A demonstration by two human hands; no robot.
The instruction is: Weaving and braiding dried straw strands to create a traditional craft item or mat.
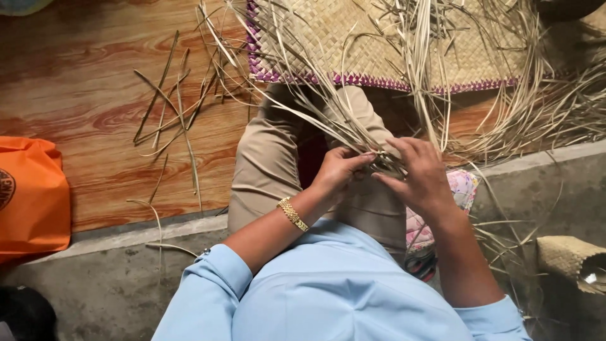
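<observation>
My left hand [339, 169] pinches a bundle of dry straw strips [353, 136] over my lap, a gold bracelet [292, 213] on its wrist. My right hand [420, 173] grips the same strips from the right, fingers closed on them. The strips run up to a woven straw mat [353, 38] with a purple zigzag border [366, 80], lying on the wooden floor ahead of my knees. Loose strip ends fan out from the mat's edge.
An orange bag [31, 196] sits at the left. Stray strips [170, 107] lie on the wood-grain floor. A tangled heap of straw [549, 107] fills the right side. A small woven piece [571, 259] rests on the concrete step, beside a floral cloth [464, 189].
</observation>
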